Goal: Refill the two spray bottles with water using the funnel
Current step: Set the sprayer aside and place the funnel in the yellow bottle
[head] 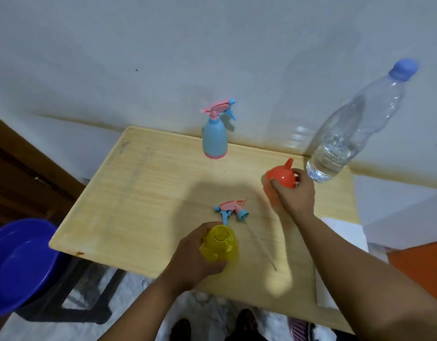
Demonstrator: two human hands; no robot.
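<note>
The left hand (196, 252) wraps its fingers round the yellow spray bottle (219, 243), likely to keep it from tipping while it gets filled. The bottle stands near the front edge of the wooden table (138, 193). Its top is off, so the mouth is open. It is see-through yellow and looks empty.

The right hand (295, 193) grips the orange funnel (282, 177), spout pointing up and away, probably on its way to the open bottle.

The spray top (231, 209), pink and blue with a thin tube, lies between the hands. The blue spray bottle (215, 136) stands at the back with its top on. The water bottle (347, 134), capped and partly full, stands just beside the funnel.
</note>
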